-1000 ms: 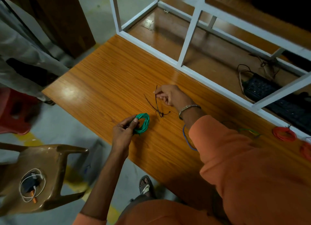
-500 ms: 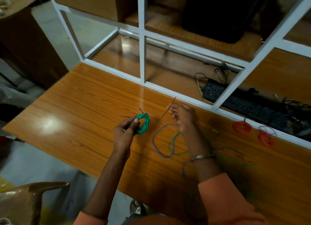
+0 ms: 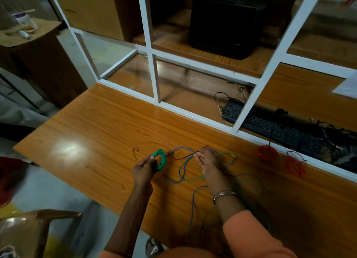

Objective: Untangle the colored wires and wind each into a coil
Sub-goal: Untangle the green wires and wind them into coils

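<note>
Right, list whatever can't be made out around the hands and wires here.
- Head view: the right hand covers where the dark wire is pinched.
- Head view: the purple wire and green wire run into shadow at the desk's near edge; their ends are lost.
- Head view: the left hand hides part of the green coil.
- Head view: the two red coils are blurred.

Orange wood-grain tabletop (image 3: 92,134), glossy, with a bright light glare left of the grip. White metal frame (image 3: 152,72) stood beyond it, over wooden shelving (image 3: 212,56). Grey floor (image 3: 48,188) lay below left, with a brown chair (image 3: 29,228).
</note>
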